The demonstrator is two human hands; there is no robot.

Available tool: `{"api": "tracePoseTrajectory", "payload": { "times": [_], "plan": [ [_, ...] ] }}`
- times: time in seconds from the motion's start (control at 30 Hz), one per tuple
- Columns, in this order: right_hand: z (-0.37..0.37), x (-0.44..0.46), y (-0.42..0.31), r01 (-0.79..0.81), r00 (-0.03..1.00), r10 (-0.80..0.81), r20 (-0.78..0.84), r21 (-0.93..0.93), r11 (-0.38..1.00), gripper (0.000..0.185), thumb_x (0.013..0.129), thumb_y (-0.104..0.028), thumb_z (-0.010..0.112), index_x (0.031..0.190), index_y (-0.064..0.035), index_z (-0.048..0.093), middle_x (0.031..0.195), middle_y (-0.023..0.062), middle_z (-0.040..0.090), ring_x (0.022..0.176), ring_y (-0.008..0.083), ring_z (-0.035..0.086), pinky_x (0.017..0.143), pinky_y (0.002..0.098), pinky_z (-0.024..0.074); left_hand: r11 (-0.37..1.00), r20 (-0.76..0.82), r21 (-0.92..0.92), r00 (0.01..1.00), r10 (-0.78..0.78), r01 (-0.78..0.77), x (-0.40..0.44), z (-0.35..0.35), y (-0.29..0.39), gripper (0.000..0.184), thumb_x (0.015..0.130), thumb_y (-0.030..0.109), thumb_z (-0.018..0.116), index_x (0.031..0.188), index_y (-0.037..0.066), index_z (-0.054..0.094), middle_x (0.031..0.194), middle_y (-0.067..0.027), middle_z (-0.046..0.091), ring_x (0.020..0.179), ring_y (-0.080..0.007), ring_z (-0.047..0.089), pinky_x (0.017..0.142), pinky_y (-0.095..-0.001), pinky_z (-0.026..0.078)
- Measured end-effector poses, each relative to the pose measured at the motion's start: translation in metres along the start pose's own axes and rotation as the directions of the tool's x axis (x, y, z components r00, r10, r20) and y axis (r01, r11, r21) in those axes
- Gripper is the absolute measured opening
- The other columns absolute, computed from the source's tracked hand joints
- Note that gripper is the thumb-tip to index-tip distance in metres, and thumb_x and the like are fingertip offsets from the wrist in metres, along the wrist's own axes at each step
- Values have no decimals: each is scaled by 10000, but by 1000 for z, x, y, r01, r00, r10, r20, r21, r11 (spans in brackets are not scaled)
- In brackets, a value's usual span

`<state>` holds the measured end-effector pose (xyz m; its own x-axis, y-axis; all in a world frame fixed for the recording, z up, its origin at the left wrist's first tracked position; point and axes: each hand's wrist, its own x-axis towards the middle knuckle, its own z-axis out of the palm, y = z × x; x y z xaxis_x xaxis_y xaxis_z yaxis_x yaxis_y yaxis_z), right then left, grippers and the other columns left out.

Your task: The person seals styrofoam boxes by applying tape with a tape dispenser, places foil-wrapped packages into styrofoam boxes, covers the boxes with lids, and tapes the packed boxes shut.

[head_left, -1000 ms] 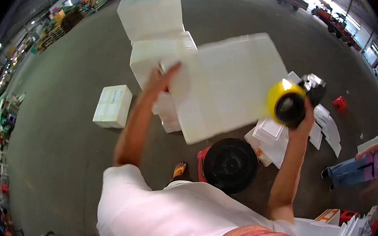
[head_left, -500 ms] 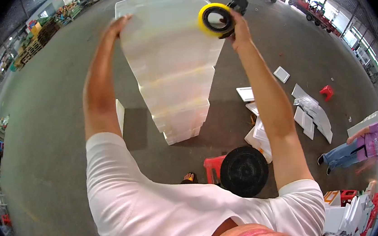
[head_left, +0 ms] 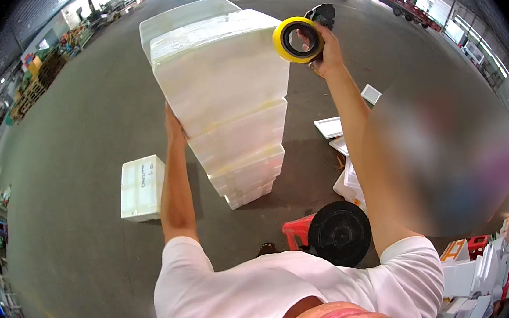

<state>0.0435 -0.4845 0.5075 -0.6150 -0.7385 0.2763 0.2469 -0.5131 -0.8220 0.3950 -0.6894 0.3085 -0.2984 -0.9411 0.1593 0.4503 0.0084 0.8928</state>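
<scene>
A tall stack of white foam boxes [head_left: 229,82] stands in front of me, with another box at its top back. My left hand [head_left: 175,127] lies against the left side of the stack, near the joint below the top front box; its fingers are mostly hidden. My right hand [head_left: 322,48] grips a tape dispenser with a black end and a large yellow tape roll [head_left: 283,41], beside the top right edge of the stack. Some fingertips show through the roll's core.
A white box with writing [head_left: 141,189] sits on the floor at left. A round black top [head_left: 339,234] is beside a red stool [head_left: 298,231]. White lids [head_left: 329,128] lie at right, near a blurred area. Vehicles [head_left: 405,3] stand far back.
The large box carried at first now sits on the stack. My left hand has moved from its top corner down the left side. My right hand still holds the tape dispenser.
</scene>
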Motion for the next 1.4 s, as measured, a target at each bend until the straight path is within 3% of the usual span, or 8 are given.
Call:
{"api": "tracePoseTrajectory", "payload": {
  "times": [0.17,0.57,0.67,0.8,0.93,1.03,1.1,1.4],
  "plan": [
    [-10,25,7,-39,996,12,85,318,947,258,924,-264,585,1057,-48,627,995,85,683,849,193,679,799,328,567,981,-56,98,985,-163,168,-25,13,36,725,957,622,375,1453,94,393,1357,-82,537,1193,-213,549,979,-383,444],
    [7,-17,35,-114,975,72,210,193,975,249,942,-302,551,989,-78,647,863,53,648,779,156,637,728,330,547,993,-32,-17,993,-114,114,-5,-3,-18,515,978,445,426,1342,84,471,1234,-89,578,1147,-236,561,938,-421,490],
    [-28,-24,55,-45,989,48,-143,19,999,181,911,-237,614,982,-75,651,856,62,653,736,194,627,692,362,538,970,5,128,978,-208,206,-38,7,-101,493,966,423,447,1309,72,492,1200,-90,589,1112,-236,569,917,-416,490],
    [-136,-155,43,51,962,41,-270,325,944,264,926,-293,633,1055,-63,640,894,69,677,706,145,653,593,291,554,815,-56,407,902,-428,412,-123,-28,-209,464,950,394,474,1265,57,520,1154,-92,603,1064,-235,580,890,-409,491],
    [-330,-458,104,-47,711,186,-678,217,975,321,928,-201,597,1189,-18,633,1124,119,672,1071,223,635,926,346,516,508,-151,640,742,-653,577,-227,-66,-264,435,934,365,501,1222,42,548,1108,-93,617,1017,-234,591,862,-402,491],
    [-379,-814,152,-515,-365,240,-899,410,752,432,892,-330,611,1192,-20,632,1212,122,641,1126,221,597,947,371,473,313,-169,759,637,-752,571,-285,-67,-284,414,922,343,522,1189,30,569,1073,-94,627,981,-233,600,841,-397,492],
    [-304,-961,122,-358,-733,142,-666,554,752,457,883,-340,617,1202,-12,621,1211,129,636,1123,227,597,947,373,470,242,-170,804,600,-781,543,-313,-48,-295,399,914,328,536,1167,23,583,1050,-95,634,957,-233,605,827,-394,492],
    [-127,-1173,76,189,-900,345,-267,474,860,580,845,-384,643,1250,25,568,1210,159,614,1106,257,592,947,385,453,235,152,972,694,-704,26,-425,158,-369,338,878,262,597,1069,-12,645,947,-98,666,851,-231,630,764,-378,494]
  ]
}}
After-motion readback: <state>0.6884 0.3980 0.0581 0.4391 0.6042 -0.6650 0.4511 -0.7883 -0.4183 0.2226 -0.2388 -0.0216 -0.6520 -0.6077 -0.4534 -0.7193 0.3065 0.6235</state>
